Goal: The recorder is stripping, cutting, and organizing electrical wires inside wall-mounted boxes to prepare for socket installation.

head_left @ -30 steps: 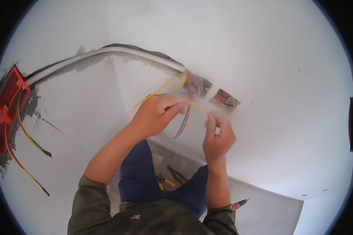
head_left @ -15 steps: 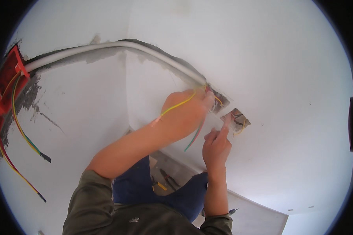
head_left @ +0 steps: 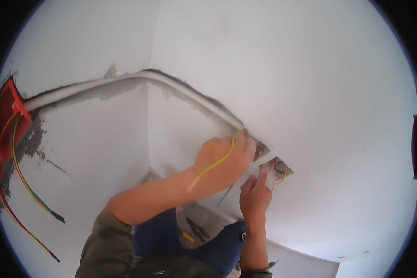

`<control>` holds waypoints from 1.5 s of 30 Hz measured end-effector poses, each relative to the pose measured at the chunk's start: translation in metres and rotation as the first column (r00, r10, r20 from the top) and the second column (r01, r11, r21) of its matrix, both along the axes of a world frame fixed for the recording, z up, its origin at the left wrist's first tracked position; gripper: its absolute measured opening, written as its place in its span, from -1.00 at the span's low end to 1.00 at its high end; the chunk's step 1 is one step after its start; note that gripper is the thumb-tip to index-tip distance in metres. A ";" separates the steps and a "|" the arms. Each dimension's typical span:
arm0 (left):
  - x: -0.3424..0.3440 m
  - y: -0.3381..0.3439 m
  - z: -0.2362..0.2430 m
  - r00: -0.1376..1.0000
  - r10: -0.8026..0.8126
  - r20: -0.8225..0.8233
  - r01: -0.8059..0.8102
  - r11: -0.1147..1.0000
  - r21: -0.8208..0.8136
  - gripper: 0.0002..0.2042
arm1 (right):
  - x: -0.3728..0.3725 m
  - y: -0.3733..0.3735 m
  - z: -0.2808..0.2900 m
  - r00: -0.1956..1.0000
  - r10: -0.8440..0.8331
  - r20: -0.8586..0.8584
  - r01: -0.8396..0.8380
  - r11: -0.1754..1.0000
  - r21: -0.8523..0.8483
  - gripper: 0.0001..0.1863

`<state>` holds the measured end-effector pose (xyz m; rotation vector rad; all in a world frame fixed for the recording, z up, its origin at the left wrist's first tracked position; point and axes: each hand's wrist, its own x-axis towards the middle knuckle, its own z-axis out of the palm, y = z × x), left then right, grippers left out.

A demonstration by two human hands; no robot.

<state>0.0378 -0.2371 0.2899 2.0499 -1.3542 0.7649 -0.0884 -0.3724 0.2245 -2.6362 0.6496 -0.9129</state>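
A yellow wire curves down from the left recess; a short green wire hangs below. The squarish right recess contains wires, a yellowish one poking out.

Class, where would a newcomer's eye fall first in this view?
Probably on the bright red boxes at the far left, with coloured wires hanging from them. From there a white pipe arches to right of centre, where the left hand and right hand are at two rough openings. A yellow wire stands out against the left hand.
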 end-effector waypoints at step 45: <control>-0.023 -0.013 0.021 0.923 0.106 0.371 -0.184 0.967 0.179 -0.60 | -0.002 0.002 0.011 0.997 0.030 -0.069 -0.031 0.999 -0.011 -0.24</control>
